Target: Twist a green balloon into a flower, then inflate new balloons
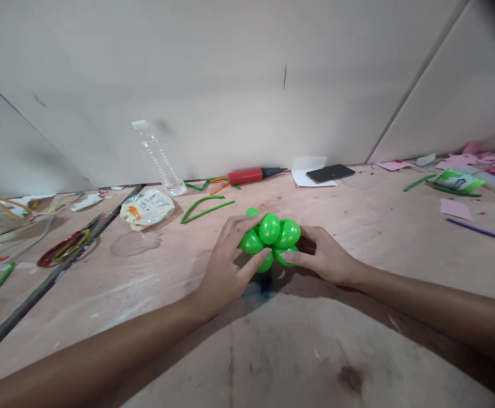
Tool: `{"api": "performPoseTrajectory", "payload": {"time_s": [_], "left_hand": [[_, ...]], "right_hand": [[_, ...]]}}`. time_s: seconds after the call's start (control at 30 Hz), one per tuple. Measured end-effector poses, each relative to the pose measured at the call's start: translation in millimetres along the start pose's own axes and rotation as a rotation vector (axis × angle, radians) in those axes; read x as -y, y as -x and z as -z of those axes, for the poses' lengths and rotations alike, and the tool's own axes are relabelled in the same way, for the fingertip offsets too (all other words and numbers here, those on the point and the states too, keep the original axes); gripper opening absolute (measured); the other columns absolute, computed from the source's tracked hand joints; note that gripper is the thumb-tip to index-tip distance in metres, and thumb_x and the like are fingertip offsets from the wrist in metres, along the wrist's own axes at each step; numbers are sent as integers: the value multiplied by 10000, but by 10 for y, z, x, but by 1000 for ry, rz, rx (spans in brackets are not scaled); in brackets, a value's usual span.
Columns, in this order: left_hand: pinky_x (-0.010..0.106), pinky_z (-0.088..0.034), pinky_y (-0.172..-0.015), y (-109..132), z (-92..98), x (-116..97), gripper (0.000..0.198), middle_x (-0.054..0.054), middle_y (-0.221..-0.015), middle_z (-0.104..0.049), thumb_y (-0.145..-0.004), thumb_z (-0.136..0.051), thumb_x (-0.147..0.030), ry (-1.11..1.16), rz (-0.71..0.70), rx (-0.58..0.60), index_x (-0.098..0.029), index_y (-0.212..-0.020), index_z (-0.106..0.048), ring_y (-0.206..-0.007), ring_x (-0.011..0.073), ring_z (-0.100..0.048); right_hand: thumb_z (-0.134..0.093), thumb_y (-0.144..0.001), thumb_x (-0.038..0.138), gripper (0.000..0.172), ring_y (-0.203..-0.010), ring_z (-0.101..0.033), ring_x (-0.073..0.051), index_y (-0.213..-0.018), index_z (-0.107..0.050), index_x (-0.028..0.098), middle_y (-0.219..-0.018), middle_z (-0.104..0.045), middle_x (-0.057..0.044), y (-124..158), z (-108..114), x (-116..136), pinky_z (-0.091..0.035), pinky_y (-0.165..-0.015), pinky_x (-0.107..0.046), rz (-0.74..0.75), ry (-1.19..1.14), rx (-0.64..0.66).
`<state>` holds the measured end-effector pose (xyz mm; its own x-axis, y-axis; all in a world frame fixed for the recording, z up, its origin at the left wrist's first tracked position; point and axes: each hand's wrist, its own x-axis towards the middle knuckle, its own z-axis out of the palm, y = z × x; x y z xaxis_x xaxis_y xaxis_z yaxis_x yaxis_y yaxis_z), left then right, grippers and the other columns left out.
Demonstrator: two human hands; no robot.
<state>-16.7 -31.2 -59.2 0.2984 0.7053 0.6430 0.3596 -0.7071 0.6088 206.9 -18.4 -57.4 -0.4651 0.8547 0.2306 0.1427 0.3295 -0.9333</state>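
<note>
A cluster of small bright green balloon bubbles (pixel 271 236) is held just above the wooden table (pixel 273 351) at the middle of the view. My left hand (pixel 227 266) wraps its fingers and thumb round the cluster's left side. My right hand (pixel 322 254) pinches the right side with thumb and fingers. Both hands are closed on the same balloon piece.
A clear plastic bottle (pixel 159 158) leans at the back wall. Beside it lie a red hand pump (pixel 249 175), uninflated green balloons (pixel 204 208), a snack packet (pixel 146 207) and a phone (pixel 330 173) on white paper. Scissors (pixel 66 247) lie left; pink paper scraps (pixel 455 208) lie right.
</note>
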Motion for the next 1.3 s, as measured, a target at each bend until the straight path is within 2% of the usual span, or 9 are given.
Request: {"api": "performPoseTrajectory", "payload": {"time_s": [0.2,0.37,0.53,0.67,0.77,0.83,0.97,1.13,1.3], "left_hand": [[455,-428,-1092,-10,-10,-21,502,75,-1307,-577,-916,-677,-265,-47,-10,-9,-295,-1388,-511,-1242,249,-534],[480,-444,-1060,-14,12,-51,569,92,-1307,-582,-857,-733,-339,-61,40,-36,-264,-1368,-496,-1219,277,-553],[560,-359,-1133,18,61,-97,728,130,-1430,-538,-777,-781,-334,-87,-60,-42,-253,-1421,-449,-1346,347,-476],[514,-395,-1115,40,56,-125,651,96,-1342,-621,-798,-770,-272,-40,-131,12,-283,-1388,-495,-1281,315,-539],[468,-444,-1068,39,33,-121,558,79,-1283,-635,-836,-740,-247,43,-108,42,-287,-1347,-519,-1204,277,-581],[439,-460,-1052,35,17,-106,507,80,-1278,-614,-861,-726,-246,78,-74,32,-276,-1325,-523,-1197,260,-580],[394,-466,-1043,36,-3,-73,462,72,-1279,-594,-894,-712,-258,64,-6,-2,-264,-1310,-511,-1195,232,-574],[389,-461,-1051,37,-11,-57,440,70,-1265,-604,-908,-700,-273,29,-21,-18,-248,-1306,-512,-1200,230,-569],[374,-449,-1068,21,-5,-65,444,68,-1279,-603,-910,-700,-264,48,-33,8,-252,-1316,-521,-1209,219,-567]], "right_hand": [[-737,-850,401,270,-969,-687,-257,-1041,-722,211,-1017,-755,-37,-28,7,28,-560,-870,-428,36,2,-44],[-698,-890,424,306,-1036,-666,-272,-1127,-687,230,-1073,-733,-38,-17,14,29,-540,-900,-433,65,57,9],[-663,-891,499,316,-854,-627,-238,-1013,-633,210,-920,-672,-44,33,-1,60,-519,-737,-373,147,313,-10],[-692,-857,509,334,-708,-536,-181,-927,-552,214,-820,-575,-10,89,-21,66,-431,-630,-327,281,480,6],[-718,-850,476,423,-768,-575,-189,-1135,-530,228,-959,-627,-35,115,-22,60,-451,-651,-322,279,420,8],[-716,-862,463,451,-790,-587,-189,-1198,-513,239,-1006,-644,-41,116,-18,58,-472,-672,-322,256,362,-13],[-720,-871,444,337,-719,-549,-161,-1088,-569,235,-874,-610,-5,91,-15,66,-466,-639,-300,228,341,-40],[-765,-831,433,391,-749,-567,-166,-1107,-584,223,-941,-631,-23,69,-11,66,-478,-652,-300,263,353,-36],[-761,-830,477,394,-743,-563,-175,-1070,-593,214,-889,-619,-12,76,-3,53,-465,-666,-314,253,385,-22]]}}
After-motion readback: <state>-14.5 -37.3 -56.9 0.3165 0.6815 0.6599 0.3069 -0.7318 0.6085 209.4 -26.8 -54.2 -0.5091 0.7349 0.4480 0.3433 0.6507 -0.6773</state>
